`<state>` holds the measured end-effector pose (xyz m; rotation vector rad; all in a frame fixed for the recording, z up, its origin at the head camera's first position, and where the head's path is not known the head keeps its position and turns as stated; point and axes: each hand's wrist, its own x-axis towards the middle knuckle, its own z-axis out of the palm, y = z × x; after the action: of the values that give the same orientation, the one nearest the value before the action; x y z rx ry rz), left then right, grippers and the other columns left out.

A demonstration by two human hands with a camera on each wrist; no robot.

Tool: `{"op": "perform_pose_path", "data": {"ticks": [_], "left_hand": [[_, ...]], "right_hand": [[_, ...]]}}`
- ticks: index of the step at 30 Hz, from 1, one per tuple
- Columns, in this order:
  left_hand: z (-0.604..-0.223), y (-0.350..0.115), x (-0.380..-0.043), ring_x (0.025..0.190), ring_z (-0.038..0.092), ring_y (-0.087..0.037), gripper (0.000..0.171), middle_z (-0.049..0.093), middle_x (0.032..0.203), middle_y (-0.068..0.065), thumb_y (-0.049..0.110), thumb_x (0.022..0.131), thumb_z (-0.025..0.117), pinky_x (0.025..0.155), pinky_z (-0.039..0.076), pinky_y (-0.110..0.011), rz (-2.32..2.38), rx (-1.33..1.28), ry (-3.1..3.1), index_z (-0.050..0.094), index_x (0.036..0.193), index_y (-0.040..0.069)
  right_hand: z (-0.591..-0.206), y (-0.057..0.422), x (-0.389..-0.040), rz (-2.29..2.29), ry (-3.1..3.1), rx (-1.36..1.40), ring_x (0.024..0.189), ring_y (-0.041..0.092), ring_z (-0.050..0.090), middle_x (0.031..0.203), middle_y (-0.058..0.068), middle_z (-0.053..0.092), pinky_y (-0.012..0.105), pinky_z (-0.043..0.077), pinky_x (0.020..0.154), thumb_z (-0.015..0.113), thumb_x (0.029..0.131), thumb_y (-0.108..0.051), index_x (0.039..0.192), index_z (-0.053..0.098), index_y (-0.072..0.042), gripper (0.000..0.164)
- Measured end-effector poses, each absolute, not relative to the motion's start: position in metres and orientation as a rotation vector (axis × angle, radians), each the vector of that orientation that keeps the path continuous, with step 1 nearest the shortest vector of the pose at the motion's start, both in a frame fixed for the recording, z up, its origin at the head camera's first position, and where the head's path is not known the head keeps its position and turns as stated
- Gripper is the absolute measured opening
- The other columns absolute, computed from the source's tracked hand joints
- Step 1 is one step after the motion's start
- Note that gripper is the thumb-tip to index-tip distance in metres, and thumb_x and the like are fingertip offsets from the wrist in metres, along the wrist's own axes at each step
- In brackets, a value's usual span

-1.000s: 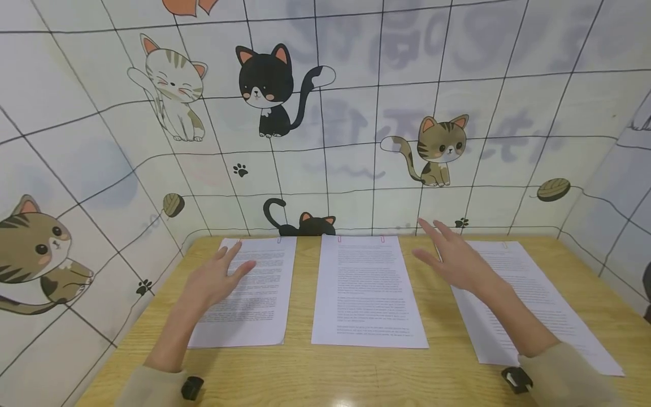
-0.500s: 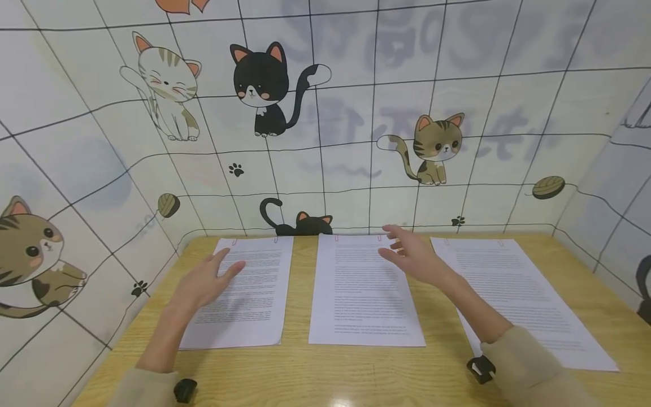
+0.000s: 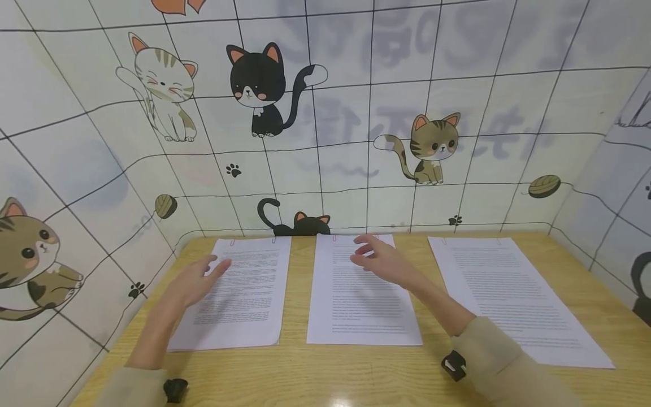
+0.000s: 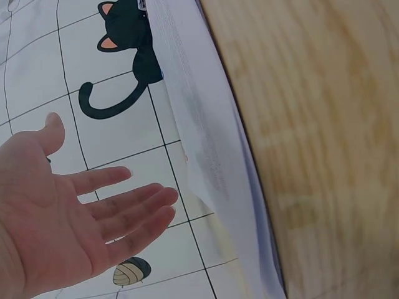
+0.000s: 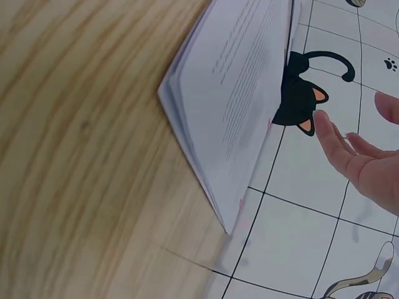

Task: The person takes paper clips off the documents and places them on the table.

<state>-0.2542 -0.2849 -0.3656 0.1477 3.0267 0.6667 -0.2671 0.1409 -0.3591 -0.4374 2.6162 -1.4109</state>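
Three stacks of printed paper lie side by side on a wooden table. Over the left stack (image 3: 244, 299) hovers my left hand (image 3: 190, 285), thumb apart from the fingers; its bare palm (image 4: 62, 218) shows in the left wrist view, holding nothing. My right hand (image 3: 383, 264) is above the upper part of the middle stack (image 3: 356, 316), fingers loosely bent and nothing between them. In the right wrist view the same hand (image 5: 368, 165) stands apart from the paper (image 5: 218, 106). Small coloured clips, such as a pink paper clip (image 3: 334, 238), sit along the stacks' far edges.
A third clipped stack (image 3: 513, 294) lies on the right under my right forearm. Behind the table (image 3: 285, 373) rises a white wall covering (image 3: 346, 186) with grid lines and cartoon cats. A dark object (image 3: 643, 288) shows at the right edge.
My right hand has moved left, from the right stack's upper left to over the middle stack, its fingers bending more. The left hand has drawn slightly left and down.
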Motion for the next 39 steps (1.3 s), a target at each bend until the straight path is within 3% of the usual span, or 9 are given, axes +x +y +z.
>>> {"op": "perform_pose_path", "data": {"ticks": [11,20,25,31,34,39], "left_hand": [[-0.373,-0.306,-0.259,0.129,0.043,-0.057,0.087,0.042,0.14,-0.043,0.059,0.106,0.028,0.103,0.037,-0.065,0.814,0.162,2.938,0.029,0.147,-0.018],[-0.378,-0.321,-0.259,0.124,0.049,-0.055,0.085,0.046,0.138,-0.041,0.06,0.105,0.032,0.096,0.044,-0.06,0.81,0.044,2.911,0.034,0.146,-0.013],[-0.379,-0.328,-0.263,0.127,0.043,-0.058,0.079,0.04,0.139,-0.045,0.05,0.106,0.04,0.1,0.041,-0.064,0.805,-0.041,2.904,0.03,0.144,-0.02],[-0.382,-0.335,-0.267,0.12,0.047,-0.057,0.067,0.042,0.135,-0.045,0.034,0.104,0.05,0.097,0.043,-0.062,0.837,-0.124,2.887,0.036,0.136,-0.023],[-0.383,-0.336,-0.269,0.108,0.053,-0.049,0.064,0.051,0.122,-0.041,0.031,0.102,0.055,0.09,0.047,-0.057,0.852,-0.153,2.868,0.04,0.131,-0.024],[-0.384,-0.333,-0.271,0.085,0.053,-0.029,0.048,0.056,0.092,-0.018,0.02,0.098,0.062,0.072,0.046,-0.037,0.931,-0.186,2.82,0.053,0.119,-0.023]], "right_hand": [[-0.368,0.1,-0.271,-1.537,2.397,-0.352,0.104,0.036,0.068,0.121,0.018,0.064,0.04,0.056,0.09,0.066,0.097,-0.019,0.141,0.047,0.003,0.052],[-0.375,0.068,-0.278,-1.622,2.23,-0.271,0.105,0.035,0.069,0.124,0.024,0.064,0.039,0.057,0.089,0.065,0.096,-0.013,0.138,0.048,0.011,0.051],[-0.379,0.047,-0.281,-1.647,2.177,-0.239,0.103,0.034,0.07,0.122,0.026,0.065,0.038,0.058,0.086,0.064,0.094,-0.01,0.136,0.049,0.012,0.05],[-0.382,0.018,-0.278,-1.694,2.099,-0.164,0.103,0.034,0.07,0.117,0.027,0.067,0.038,0.057,0.088,0.065,0.092,-0.004,0.133,0.049,0.016,0.049],[-0.385,0.009,-0.278,-1.711,2.084,-0.119,0.101,0.034,0.07,0.111,0.026,0.068,0.037,0.057,0.088,0.066,0.092,-0.003,0.126,0.054,0.016,0.04],[-0.387,-0.001,-0.276,-1.734,2.103,-0.065,0.099,0.031,0.07,0.106,0.021,0.067,0.036,0.057,0.087,0.068,0.092,-0.003,0.112,0.058,0.012,0.028]]}}
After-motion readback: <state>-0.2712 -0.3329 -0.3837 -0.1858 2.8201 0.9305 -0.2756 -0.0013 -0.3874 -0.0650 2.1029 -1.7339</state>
